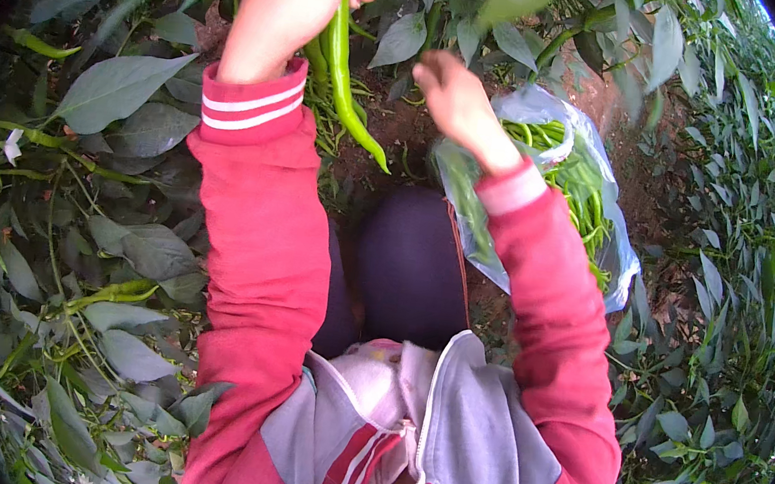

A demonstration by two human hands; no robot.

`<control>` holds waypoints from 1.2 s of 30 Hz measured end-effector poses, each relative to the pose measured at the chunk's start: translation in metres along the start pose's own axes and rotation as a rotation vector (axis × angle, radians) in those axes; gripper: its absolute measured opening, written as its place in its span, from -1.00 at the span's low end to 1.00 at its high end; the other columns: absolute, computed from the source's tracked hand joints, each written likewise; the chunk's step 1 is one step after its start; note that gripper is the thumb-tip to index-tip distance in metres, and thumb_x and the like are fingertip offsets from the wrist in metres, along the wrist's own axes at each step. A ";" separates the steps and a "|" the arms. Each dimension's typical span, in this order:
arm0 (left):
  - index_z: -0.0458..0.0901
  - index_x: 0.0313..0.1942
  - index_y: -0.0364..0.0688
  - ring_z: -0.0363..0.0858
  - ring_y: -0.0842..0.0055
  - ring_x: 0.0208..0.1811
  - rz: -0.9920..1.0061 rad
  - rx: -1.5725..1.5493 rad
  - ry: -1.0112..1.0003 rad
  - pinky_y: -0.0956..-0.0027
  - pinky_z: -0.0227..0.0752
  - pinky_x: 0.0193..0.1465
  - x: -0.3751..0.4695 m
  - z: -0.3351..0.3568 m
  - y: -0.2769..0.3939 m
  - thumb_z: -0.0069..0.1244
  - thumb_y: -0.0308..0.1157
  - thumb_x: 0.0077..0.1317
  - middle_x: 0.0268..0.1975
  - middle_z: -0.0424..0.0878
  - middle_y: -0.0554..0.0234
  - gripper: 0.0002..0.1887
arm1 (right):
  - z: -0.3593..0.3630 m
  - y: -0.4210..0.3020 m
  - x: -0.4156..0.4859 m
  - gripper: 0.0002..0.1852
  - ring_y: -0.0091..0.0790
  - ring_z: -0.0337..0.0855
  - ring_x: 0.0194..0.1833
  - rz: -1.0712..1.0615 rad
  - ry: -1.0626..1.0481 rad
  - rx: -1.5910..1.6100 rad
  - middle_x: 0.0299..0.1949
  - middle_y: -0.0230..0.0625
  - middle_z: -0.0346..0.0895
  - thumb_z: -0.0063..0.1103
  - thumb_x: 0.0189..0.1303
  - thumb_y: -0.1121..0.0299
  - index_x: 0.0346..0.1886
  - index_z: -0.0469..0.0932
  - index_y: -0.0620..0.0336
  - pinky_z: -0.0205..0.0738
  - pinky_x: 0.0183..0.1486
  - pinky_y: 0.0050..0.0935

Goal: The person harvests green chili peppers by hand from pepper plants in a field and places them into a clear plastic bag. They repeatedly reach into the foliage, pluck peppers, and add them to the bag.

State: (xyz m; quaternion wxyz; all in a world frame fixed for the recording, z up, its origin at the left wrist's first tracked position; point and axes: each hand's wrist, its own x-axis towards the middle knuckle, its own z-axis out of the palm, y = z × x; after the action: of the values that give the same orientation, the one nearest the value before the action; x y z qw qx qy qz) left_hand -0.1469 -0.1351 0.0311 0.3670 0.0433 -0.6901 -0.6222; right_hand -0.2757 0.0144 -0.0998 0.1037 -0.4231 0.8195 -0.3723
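At the top edge, partly cut off, my left hand (296, 6) is closed around long green chili peppers (343, 79), which hang down below the palm. My right hand (457, 103) is blurred by motion and has no pepper visible in it. It is above the soil, at the left side of a clear plastic bag (621, 269). Many green chili peppers (581, 207) fill the bag, which rests on the ground to the right of my knee. My right forearm passes over part of the bag and hides it.
Pepper plants with broad leaves (121, 90) crowd the left side, with a white flower (13, 146) and more green chilies (113, 293) among them. Leafy branches (522, 3) hang ahead. Dense foliage (718, 301) lines the right. My dark-trousered knee (414, 259) is over the soil.
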 end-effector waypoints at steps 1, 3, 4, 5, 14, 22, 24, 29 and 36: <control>0.55 0.06 -0.29 0.44 0.74 -0.61 0.008 -0.004 0.003 0.65 0.34 -0.55 0.000 0.001 -0.001 -0.13 -0.29 0.56 -0.52 0.52 0.46 -0.72 | 0.012 0.003 0.028 -0.51 0.14 0.56 0.19 0.115 0.105 -0.124 0.12 0.22 0.55 0.04 0.43 0.20 0.23 0.41 0.43 0.41 0.26 -0.17; 0.54 0.06 -0.30 0.44 0.74 -0.62 0.005 -0.037 0.007 0.65 0.35 -0.56 -0.001 0.002 -0.002 -0.12 -0.30 0.55 -0.52 0.52 0.46 -0.73 | 0.020 0.017 0.069 -0.38 0.12 0.57 0.21 0.132 0.267 -0.039 0.12 0.24 0.56 -0.07 0.47 0.01 0.33 0.32 0.39 0.40 0.26 -0.14; 0.53 0.06 -0.31 0.44 0.74 -0.62 -0.005 -0.035 0.035 0.65 0.35 -0.57 -0.001 0.002 -0.003 -0.12 -0.31 0.55 -0.52 0.51 0.46 -0.73 | 0.023 0.021 0.088 -0.37 0.07 0.59 0.18 0.094 0.335 0.081 0.08 0.18 0.60 -0.09 0.47 -0.03 0.31 0.33 0.38 0.40 0.25 -0.16; 0.52 0.06 -0.31 0.43 0.75 -0.61 -0.013 -0.054 0.042 0.65 0.35 -0.56 -0.002 0.001 -0.003 -0.12 -0.31 0.55 -0.51 0.51 0.46 -0.74 | 0.023 0.026 0.100 -0.38 0.01 0.61 0.15 0.135 0.363 0.191 0.05 0.12 0.61 -0.09 0.47 -0.03 0.27 0.35 0.39 0.40 0.25 -0.18; 0.52 0.09 -0.31 0.42 0.76 -0.61 -0.001 -0.019 0.084 0.65 0.35 -0.55 0.001 -0.005 -0.012 -0.10 -0.34 0.55 -0.52 0.49 0.48 -0.74 | 0.019 0.048 0.136 -0.79 -0.39 0.52 -0.30 0.070 0.321 1.229 -0.26 -0.28 0.59 0.06 0.31 0.40 -0.16 0.56 0.37 0.41 -0.21 -0.37; 0.50 0.20 -0.32 0.45 0.77 -0.43 0.123 0.113 0.049 0.64 0.38 -0.34 0.004 -0.021 -0.024 -0.09 -0.27 0.55 -0.34 0.55 0.42 -0.64 | -0.018 0.007 0.109 -0.69 -0.47 0.41 -0.44 0.452 0.256 0.818 -0.37 -0.31 0.51 0.08 0.43 0.19 -0.13 0.57 0.30 0.33 -0.41 -0.36; 0.52 0.10 -0.31 0.41 0.78 -0.46 0.114 0.142 0.037 0.65 0.33 -0.42 0.004 -0.021 -0.028 -0.07 -0.26 0.55 -0.33 0.56 0.41 -0.70 | -0.029 -0.034 0.077 -0.68 -0.56 0.19 -0.61 0.562 0.234 0.858 -0.50 -0.53 0.21 0.09 0.46 0.07 -0.09 0.45 0.15 0.08 -0.60 -0.56; 0.51 -0.19 -0.22 0.32 0.80 -0.60 0.137 0.159 0.068 0.66 0.20 -0.57 0.002 -0.004 -0.027 0.11 -0.23 0.45 -0.48 0.54 0.50 -0.76 | -0.056 -0.127 0.043 -0.71 -0.66 0.09 -0.58 -0.003 0.104 1.169 -0.54 -0.58 0.17 -0.11 0.52 0.19 -0.12 0.51 0.22 -0.04 -0.56 -0.61; 0.47 -0.25 -0.20 0.46 0.72 -0.51 -0.024 0.027 0.143 0.58 0.28 -0.44 0.003 -0.001 -0.001 0.31 -0.30 0.27 -0.49 0.56 0.41 -0.69 | -0.068 -0.163 0.121 -0.69 -0.39 0.50 -0.36 -0.348 0.632 1.035 -0.31 -0.33 0.58 -0.09 0.45 0.26 -0.17 0.57 0.32 0.42 -0.23 -0.35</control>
State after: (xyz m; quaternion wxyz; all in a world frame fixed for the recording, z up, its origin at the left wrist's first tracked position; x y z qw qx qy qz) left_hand -0.1489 -0.1374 0.0314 0.4073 0.1010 -0.6697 -0.6127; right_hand -0.2832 -0.1031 0.0792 -0.0142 -0.3149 0.4435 -0.8390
